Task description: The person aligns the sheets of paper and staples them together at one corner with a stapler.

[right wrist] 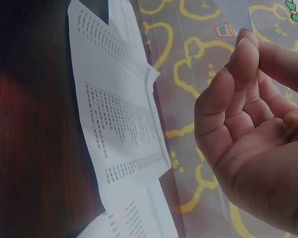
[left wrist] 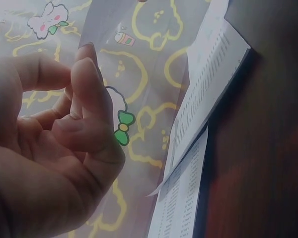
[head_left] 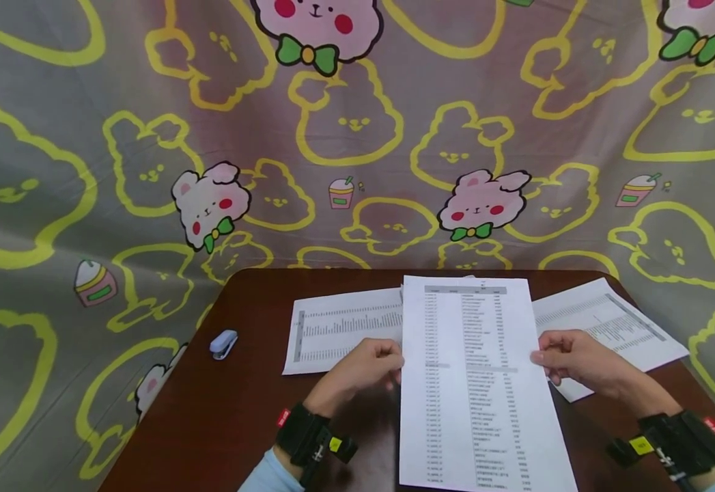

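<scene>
A printed sheet of paper (head_left: 455, 410) with columns of small text is held up in front of me, its long sides running up and down. My left hand (head_left: 366, 365) pinches its left edge between thumb and fingers. On the opposite edge, at about the same height, my right hand (head_left: 578, 359) pinches it too. In the left wrist view the left hand (left wrist: 59, 134) has its fingertips together at the paper's edge. The right wrist view shows the right hand (right wrist: 258, 124) with fingers curled and fingertips at a corner of paper.
Behind the held sheet, another printed sheet (head_left: 347, 324) lies at the left and one more (head_left: 615, 328) lies angled at the right. A small light-blue stapler (head_left: 224, 344) stands on the dark brown table (head_left: 209, 417) at far left. A cartoon-patterned curtain (head_left: 394, 137) hangs behind.
</scene>
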The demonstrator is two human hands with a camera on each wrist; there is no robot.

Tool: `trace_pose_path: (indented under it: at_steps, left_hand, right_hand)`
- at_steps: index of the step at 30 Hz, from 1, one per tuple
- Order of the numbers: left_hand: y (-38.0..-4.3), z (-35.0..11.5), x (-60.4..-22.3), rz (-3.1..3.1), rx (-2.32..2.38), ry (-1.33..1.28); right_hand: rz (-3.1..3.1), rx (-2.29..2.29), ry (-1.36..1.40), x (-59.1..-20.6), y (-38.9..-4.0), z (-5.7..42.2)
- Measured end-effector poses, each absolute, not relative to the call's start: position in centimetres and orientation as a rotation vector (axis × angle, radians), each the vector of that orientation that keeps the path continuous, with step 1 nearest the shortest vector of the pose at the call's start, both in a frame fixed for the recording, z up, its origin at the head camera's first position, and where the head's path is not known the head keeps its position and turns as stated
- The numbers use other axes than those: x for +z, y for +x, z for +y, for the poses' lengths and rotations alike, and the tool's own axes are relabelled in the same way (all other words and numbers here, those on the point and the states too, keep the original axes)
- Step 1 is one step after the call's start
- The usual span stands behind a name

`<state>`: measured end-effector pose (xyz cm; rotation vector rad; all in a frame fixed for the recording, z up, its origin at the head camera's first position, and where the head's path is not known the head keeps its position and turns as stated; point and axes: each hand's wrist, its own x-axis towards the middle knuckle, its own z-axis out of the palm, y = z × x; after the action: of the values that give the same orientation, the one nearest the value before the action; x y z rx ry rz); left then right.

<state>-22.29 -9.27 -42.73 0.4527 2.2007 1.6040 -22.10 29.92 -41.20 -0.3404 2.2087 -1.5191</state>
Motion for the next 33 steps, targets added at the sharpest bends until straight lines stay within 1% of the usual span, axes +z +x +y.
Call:
trace_pose_path:
  at_steps: [8,23,33]
  left_hand:
    - [-22.1,-10.0,-43.3,2.214,1.609,0.463]
    - [-21.6,-10.9,-44.7,2.168,1.603,0.451]
    - [-21.3,-11.2,-44.5,2.183,1.607,0.461]
  right_hand:
    - [2.15,-1.55,-0.368,-41.8,-22.1,29.2]
    - [2.123,-1.536,-0.271,-43.9,-22.0,28.3]
    - [2.067,-1.561,-0.224,-44.5,-21.7,28.0]
